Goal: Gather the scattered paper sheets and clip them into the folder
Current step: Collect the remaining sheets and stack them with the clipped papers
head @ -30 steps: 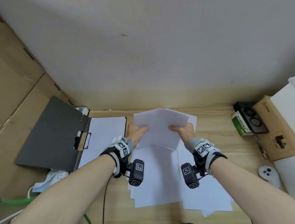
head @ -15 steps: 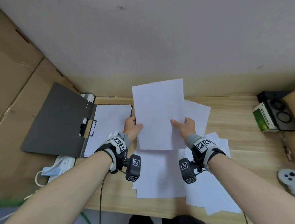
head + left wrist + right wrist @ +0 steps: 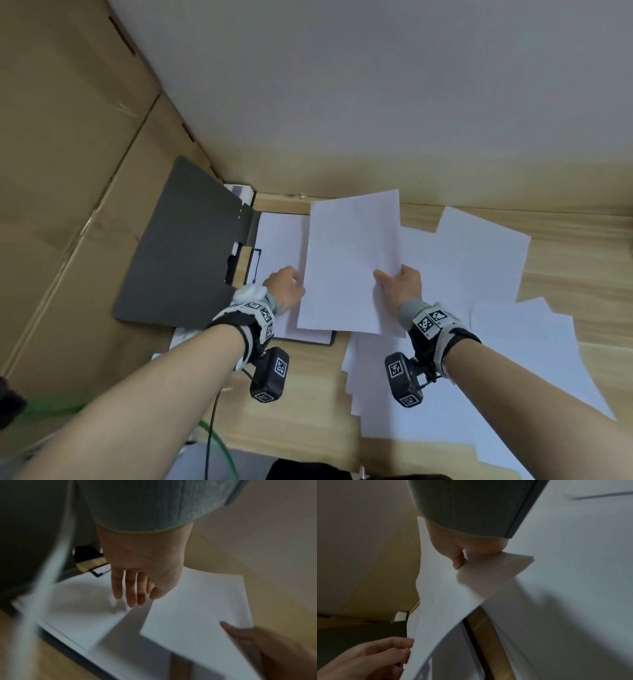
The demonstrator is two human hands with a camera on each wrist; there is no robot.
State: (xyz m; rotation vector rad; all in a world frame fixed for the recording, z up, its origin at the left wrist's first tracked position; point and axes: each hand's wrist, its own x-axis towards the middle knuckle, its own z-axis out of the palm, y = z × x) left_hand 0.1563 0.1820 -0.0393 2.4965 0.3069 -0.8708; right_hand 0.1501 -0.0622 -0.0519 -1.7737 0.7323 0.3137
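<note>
An open dark grey folder (image 3: 171, 246) lies at the left of the table, with white sheets (image 3: 277, 240) in its right half and a clip (image 3: 96, 566) at the spine. I hold a stack of white sheets (image 3: 352, 263) above the folder's right edge. My right hand (image 3: 397, 284) pinches the stack's right edge, thumb on top (image 3: 458, 559). My left hand (image 3: 284, 287) is at the stack's left edge, its fingers (image 3: 130, 588) straight and only touching the paper. Several loose sheets (image 3: 479, 260) lie spread over the table to the right.
Cardboard panels (image 3: 68, 171) wall off the left side and a pale wall (image 3: 376, 102) rises behind the wooden table (image 3: 308, 394). A small white box (image 3: 239, 190) sits behind the folder. Cables (image 3: 212, 428) hang at the front left edge.
The held stack has moved left and now hangs partly over the folder's sheets. My left fingers have straightened at its edge, while the right hand keeps its pinch.
</note>
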